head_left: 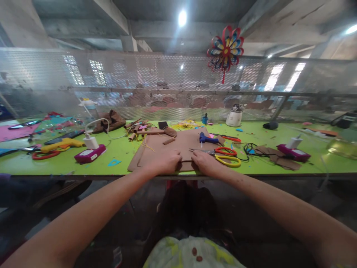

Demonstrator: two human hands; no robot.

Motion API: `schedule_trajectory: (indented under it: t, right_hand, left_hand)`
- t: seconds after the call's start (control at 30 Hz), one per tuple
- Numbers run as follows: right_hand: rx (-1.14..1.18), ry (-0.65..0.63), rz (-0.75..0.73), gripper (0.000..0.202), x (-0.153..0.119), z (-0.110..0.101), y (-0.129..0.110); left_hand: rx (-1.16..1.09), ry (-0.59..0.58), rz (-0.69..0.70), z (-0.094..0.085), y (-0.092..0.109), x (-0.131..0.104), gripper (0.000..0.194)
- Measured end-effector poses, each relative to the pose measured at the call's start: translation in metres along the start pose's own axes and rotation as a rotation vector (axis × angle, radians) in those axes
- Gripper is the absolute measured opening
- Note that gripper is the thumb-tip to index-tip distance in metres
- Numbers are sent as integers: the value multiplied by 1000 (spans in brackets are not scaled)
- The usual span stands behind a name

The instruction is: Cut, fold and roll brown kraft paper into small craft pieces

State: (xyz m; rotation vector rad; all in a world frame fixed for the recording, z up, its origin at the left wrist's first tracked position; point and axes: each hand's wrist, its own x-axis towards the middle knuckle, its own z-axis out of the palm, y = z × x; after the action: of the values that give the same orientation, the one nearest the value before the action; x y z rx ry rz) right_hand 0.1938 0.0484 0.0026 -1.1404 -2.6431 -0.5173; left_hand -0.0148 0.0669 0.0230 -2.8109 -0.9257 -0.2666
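Presently, the brown paper (156, 148) lay at the near edge of the tabletop (114, 170), under the left hand (170, 162) and right hand (205, 163), both curled, grip indeterminable; uneven pulling could have creased it or dragged the red-handled scissors (219, 149) against the right hand

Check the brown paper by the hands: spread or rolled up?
Mostly spread: brown paper lies flat on the table. Cannot tell if the part between left hand and right hand is rolled.
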Motion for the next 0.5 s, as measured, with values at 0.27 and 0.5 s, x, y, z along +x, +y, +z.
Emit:
schedule_trajectory:
  t: [0.27,0.5]
  right_hand:
    - [35,249,84,11,-8,15,1]
    - [76,382,116,19,-11,18,-1]
  left_hand:
    - [-478,20,-325,-1,-5,31,45]
    - [-752,-84,-288,8,-2,32,49]
